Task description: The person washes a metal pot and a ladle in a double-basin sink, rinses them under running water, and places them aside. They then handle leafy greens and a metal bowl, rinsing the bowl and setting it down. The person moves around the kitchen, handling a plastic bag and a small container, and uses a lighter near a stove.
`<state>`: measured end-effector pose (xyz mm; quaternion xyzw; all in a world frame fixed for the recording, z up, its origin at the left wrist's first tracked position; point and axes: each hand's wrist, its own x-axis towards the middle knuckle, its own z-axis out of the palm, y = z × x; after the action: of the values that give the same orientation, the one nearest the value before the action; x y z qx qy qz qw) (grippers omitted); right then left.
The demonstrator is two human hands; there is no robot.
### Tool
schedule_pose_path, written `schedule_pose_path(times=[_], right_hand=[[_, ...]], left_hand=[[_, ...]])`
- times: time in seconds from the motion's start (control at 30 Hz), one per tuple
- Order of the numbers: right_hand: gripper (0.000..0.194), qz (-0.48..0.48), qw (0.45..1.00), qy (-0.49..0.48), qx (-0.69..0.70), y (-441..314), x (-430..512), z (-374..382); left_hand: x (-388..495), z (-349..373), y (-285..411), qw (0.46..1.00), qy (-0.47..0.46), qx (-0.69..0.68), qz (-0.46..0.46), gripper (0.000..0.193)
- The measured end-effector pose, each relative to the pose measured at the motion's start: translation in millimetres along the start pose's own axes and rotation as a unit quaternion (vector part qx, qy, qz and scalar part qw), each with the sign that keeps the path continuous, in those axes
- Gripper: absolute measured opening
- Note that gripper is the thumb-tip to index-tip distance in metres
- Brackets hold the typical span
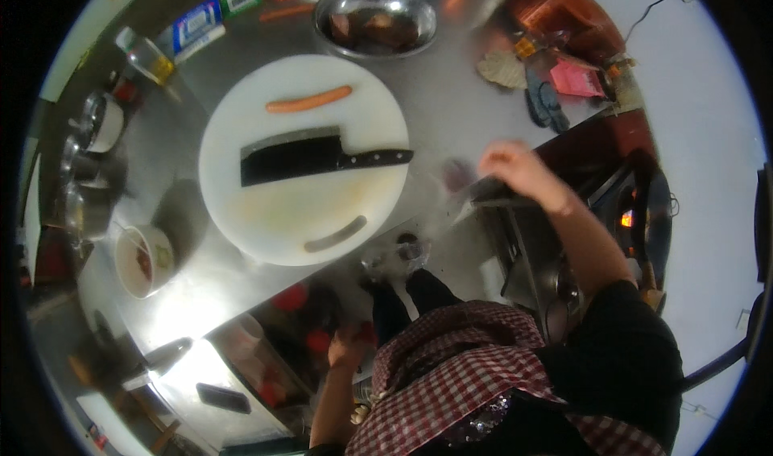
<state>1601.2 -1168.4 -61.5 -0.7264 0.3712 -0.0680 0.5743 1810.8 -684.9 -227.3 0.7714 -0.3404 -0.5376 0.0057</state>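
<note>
A round white cutting board [284,208] lies on the steel table in front of me. Across its middle rests a black cleaver [293,157], its riveted handle pointing right over the rim. One whole sausage [309,100] lies on the board beyond the blade. My right hand [512,169] hovers by the table's edge, right of the cleaver handle and apart from it. Its fingers are curled and blurred, so any small thing inside is hidden. Low beside my checked apron [459,371] hangs my left hand [345,350], below table height; its fingers are unclear against red things behind.
A steel bowl [320,33] with dark pieces stands behind the board. Left are an oil bottle [148,60], metal pots [87,211] and a white bowl [166,263]. Grey cloth [543,103] lies at right back. A flame [627,218] burns at right. Another knife [169,353] lies lower left.
</note>
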Motion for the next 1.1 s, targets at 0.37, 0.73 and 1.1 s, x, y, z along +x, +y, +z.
schedule_pose_path(times=[0.37,0.73,1.1], right_hand=[[0.062,0.116,0.795,0.281,-0.525,56,148,-46],[0.01,-0.32,0.895,0.138,-0.278,66,-27,136],[0.06,0.264,0.899,-0.224,-0.268,289,137,401]], left_hand=[[-70,37,-113,0.978,0.105,0.169,0.059,0.023],[12,57,-44,0.984,0.133,-0.109,-0.046,0.03],[38,244,16,0.947,0.115,-0.291,-0.072,0.042]])
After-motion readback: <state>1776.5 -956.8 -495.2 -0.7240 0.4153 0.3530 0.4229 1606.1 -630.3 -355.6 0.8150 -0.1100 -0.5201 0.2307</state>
